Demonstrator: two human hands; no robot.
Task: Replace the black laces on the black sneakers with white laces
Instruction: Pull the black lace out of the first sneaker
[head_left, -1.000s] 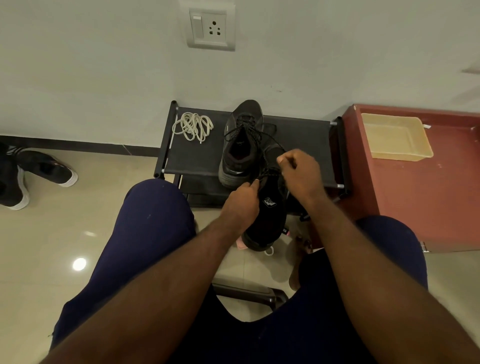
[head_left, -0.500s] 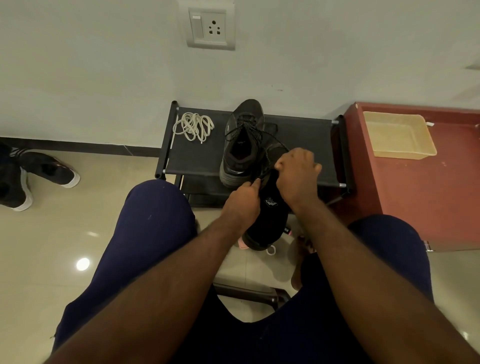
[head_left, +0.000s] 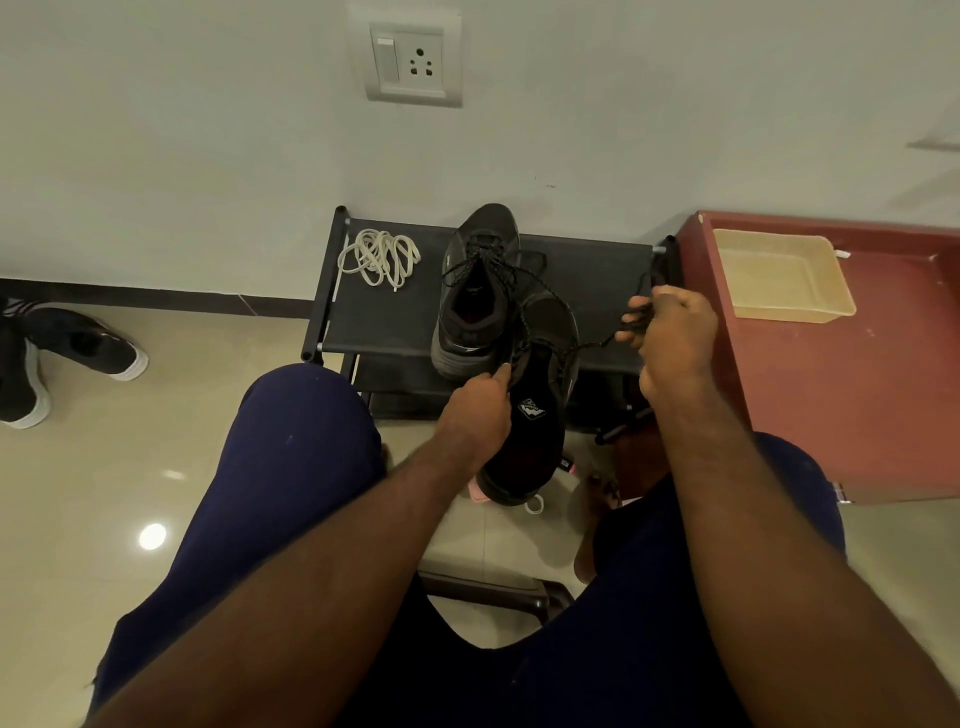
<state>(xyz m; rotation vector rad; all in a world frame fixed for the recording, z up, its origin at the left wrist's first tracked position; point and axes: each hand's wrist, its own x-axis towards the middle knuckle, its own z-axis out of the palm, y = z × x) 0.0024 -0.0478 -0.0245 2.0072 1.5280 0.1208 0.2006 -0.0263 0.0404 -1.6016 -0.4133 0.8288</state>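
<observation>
the task looks to be in its early part: the left hand has its fingers curled round the collar of the held sneaker, which hangs between the knees in front of the shoe rack with its toe pointing away, and the right hand, out to the right and near the rack's end post, pinches the black lace in closed fingers, so that the lace runs taut from the upper eyelets across to that hand; how many eyelets it is threaded through cannot be told, since the shoe and lace are both dark, so i judge this shoe only partly unlaced; the second sneaker stands on the rack's top shelf, just behind the held one, toe to the wall, its own black lace in place though loose and spilling over the sides; the white laces lie in a loose bundle at the left end of the same shelf, well apart from both hands and untouched; so what remains, by my reckoning, is nearly everything: drawing this lace fully out, stripping the second sneaker, then threading white through both; off to the right a tray sits on a red cabinet, and other shoes lie on the floor at left
</observation>
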